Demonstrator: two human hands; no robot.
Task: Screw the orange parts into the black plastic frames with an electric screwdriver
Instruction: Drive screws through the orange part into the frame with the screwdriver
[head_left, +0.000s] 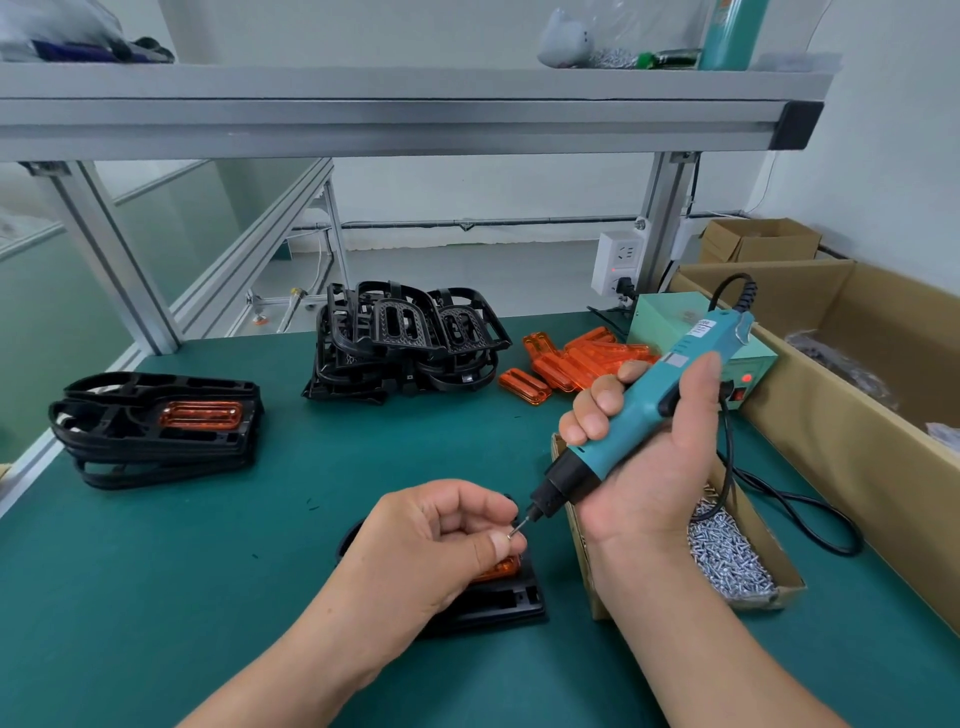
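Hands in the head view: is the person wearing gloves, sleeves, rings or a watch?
No. The left hand and right hand are ungloved, with no rings in view. The left forearm and right forearm are uncovered down to the frame's edge: no sleeves, watch or wristband show. Visible nails are short and unpainted.

Head-worn view, angled forward and down, near workbench (156, 597)
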